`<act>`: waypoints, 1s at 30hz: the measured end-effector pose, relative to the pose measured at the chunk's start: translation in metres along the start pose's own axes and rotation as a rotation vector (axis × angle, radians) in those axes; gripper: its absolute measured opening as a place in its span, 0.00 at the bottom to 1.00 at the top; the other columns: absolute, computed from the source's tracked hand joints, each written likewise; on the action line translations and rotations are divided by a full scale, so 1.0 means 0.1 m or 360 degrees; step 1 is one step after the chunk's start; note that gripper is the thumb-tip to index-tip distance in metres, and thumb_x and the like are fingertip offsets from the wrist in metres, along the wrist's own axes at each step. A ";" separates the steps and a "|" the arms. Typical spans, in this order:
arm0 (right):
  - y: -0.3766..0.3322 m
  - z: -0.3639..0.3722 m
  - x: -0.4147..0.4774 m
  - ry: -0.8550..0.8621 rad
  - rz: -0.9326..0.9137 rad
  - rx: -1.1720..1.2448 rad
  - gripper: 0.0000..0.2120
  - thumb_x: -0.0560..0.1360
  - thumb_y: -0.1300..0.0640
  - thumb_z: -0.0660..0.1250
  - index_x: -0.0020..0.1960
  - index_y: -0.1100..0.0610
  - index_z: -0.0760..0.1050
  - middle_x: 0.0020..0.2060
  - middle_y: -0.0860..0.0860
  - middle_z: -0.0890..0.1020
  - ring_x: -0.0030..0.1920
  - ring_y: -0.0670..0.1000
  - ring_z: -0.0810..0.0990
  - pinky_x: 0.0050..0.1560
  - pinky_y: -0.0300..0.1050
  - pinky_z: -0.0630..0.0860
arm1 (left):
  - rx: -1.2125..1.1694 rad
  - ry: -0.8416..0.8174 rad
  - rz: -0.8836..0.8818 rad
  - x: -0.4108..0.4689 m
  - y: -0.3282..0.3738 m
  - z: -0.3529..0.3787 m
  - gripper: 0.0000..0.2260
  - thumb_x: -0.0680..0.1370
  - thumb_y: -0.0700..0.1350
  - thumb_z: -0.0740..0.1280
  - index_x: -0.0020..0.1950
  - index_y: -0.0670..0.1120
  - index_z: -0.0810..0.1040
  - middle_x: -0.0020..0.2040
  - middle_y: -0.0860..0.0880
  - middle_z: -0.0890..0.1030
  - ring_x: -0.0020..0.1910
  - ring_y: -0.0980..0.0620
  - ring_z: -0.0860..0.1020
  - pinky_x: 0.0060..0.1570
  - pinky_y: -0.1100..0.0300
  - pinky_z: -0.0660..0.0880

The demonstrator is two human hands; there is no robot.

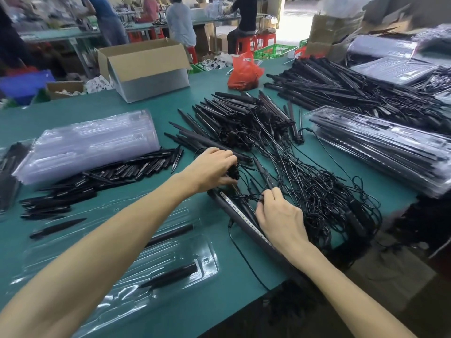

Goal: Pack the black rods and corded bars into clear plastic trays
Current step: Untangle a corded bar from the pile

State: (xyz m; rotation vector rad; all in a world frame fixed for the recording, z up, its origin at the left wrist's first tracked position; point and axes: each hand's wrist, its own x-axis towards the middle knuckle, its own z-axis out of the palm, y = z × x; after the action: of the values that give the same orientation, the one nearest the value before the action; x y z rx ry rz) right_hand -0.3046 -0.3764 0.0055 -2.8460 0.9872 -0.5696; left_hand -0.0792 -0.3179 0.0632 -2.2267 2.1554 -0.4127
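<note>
My left hand [211,168] grips a bundled black cord [233,172] at the near end of a heap of corded bars [246,118]. My right hand [278,215] pinches a thin cord [246,197] over a long black bar with a white strip [238,213] lying on the green table. A clear plastic tray [170,259] lies near me under my left forearm, with black rods [170,275] in its slots. Loose tangled cords [317,191] spread to the right of my hands.
A stack of empty clear trays [92,142] sits at the left over a pile of short black rods [97,176]. Filled trays [385,145] are stacked at the right. An open cardboard box [146,67] and a red bag [244,69] stand farther back. The table edge [268,291] runs near right.
</note>
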 end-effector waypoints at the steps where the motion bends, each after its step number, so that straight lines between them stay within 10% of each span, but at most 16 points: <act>1: 0.00 0.00 0.00 0.0019 0.0016 0.0026 0.11 0.82 0.49 0.57 0.50 0.56 0.71 0.45 0.50 0.71 0.32 0.52 0.76 0.29 0.44 0.64 | 0.0050 0.0049 0.0032 0.01 0.03 -0.02 0.20 0.78 0.61 0.67 0.56 0.45 0.74 0.53 0.49 0.77 0.54 0.48 0.76 0.65 0.52 0.69; 8: 0.02 -0.02 0.01 0.0014 0.0104 0.0262 0.20 0.83 0.46 0.58 0.69 0.57 0.66 0.58 0.51 0.74 0.39 0.53 0.82 0.33 0.44 0.68 | 0.0099 0.0255 0.0175 0.02 0.13 -0.15 0.13 0.76 0.50 0.63 0.56 0.44 0.76 0.50 0.46 0.76 0.47 0.47 0.75 0.51 0.50 0.75; 14: 0.05 -0.12 -0.01 0.0084 0.0066 0.0682 0.15 0.81 0.51 0.64 0.64 0.56 0.68 0.52 0.47 0.72 0.34 0.45 0.76 0.32 0.33 0.67 | 0.0174 0.0302 0.0012 0.02 -0.02 -0.27 0.09 0.78 0.43 0.61 0.54 0.40 0.75 0.50 0.44 0.75 0.47 0.46 0.74 0.48 0.51 0.76; 30: 0.04 -0.17 0.02 -0.0154 0.0082 0.0623 0.21 0.80 0.46 0.66 0.69 0.53 0.71 0.52 0.48 0.67 0.42 0.50 0.78 0.45 0.47 0.74 | -0.0032 0.0309 -0.0403 -0.27 -0.39 -0.34 0.11 0.82 0.43 0.65 0.60 0.39 0.73 0.57 0.42 0.73 0.55 0.44 0.73 0.50 0.46 0.77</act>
State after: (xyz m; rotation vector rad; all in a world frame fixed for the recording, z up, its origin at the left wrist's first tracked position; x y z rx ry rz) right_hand -0.3119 -0.3799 0.0215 -2.4714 0.8250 -0.5445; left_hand -0.0480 -0.2840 0.0993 -2.5801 1.9675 -0.6415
